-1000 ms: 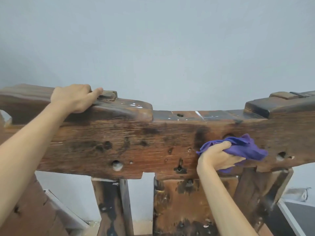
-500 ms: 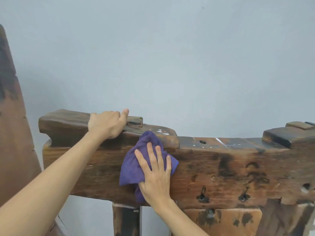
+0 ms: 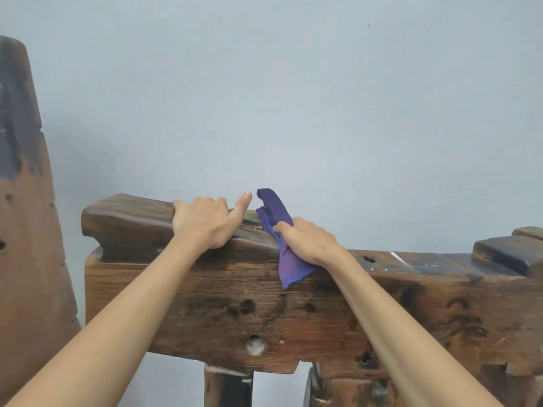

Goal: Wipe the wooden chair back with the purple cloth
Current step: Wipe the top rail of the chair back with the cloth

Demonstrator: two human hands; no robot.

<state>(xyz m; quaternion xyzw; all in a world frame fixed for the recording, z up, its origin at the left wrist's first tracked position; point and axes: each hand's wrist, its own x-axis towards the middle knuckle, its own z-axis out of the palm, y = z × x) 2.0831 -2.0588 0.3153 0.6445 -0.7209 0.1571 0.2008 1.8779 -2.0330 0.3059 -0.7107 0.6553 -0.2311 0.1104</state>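
Two hands; left hand (image 3: pixel 205 223) on one chair back (image 3: pixel 205 301); right hand (image 3: pixel 308 240) grips one cloth (image 3: pixel 286 265) (purple)

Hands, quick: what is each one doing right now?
Left hand: grips the top edge of the wooden chair back, fingers curled over it.
Right hand: holds the purple cloth against the top edge.

The person's two arms are bare all the way up, with no sleeves showing. The left hand (image 3: pixel 205 223) and the right hand (image 3: pixel 308 242) wear no gloves, rings or watch. The nails are short and plain.
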